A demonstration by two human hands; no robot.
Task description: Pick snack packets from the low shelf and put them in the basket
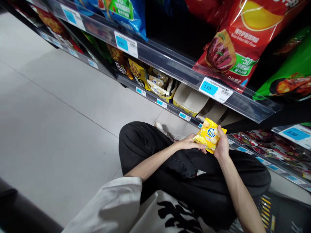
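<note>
A small yellow snack packet [209, 135] with a blue-and-white logo is held between both hands above my crossed legs. My left hand [190, 142] grips its lower left edge, thumb across the front and fingers underneath. Along the packet's right side, my right hand [221, 144] is closed with the thumb near the top corner. Just beyond my hands, on the bottom shelf, sits an open yellow display box [190, 111] with bare cardboard showing inside. To its left another yellow box [170, 98] contains several small wrapped snacks [159, 81].
A shelf edge with a clear plastic strip [170, 61] and price tags [215, 90] juts out above the bottom shelf. Red chip bags [245, 42] and blue bags [126, 16] hang over it. Grey floor tiles [60, 129] lie left. A dark crate [286, 210] stands at lower right.
</note>
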